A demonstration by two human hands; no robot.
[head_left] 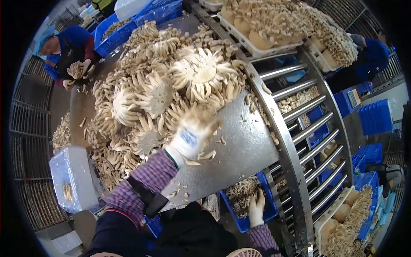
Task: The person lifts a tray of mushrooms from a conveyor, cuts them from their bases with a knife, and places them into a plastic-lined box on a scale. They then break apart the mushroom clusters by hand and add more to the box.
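1. Left hand (pixel 192 135), in a white glove, reaches across the steel tabletop (pixel 239 145) into the mushrooms (pixel 171 85); it is blurred, so whether its grip is spread or pinching cannot be told.
2. A blue mark sits on the glove's back, too smeared to read.
3. Right hand (pixel 257 208), also gloved, is low in the blue crate (pixel 270 210) under the tabletop edge, fingers spread flat on trimmed mushrooms.
4. The mushrooms lie heaped in clusters across the tabletop's far half, with loose bits near the left hand.
5. Rollers (pixel 308 141) curve along the right, carrying a white tray (pixel 252 49) of mushrooms.
6. A scale (pixel 72 177) stands at the left; no readable writing.
7. A co-worker (pixel 68 47) in blue holds a cluster far left.
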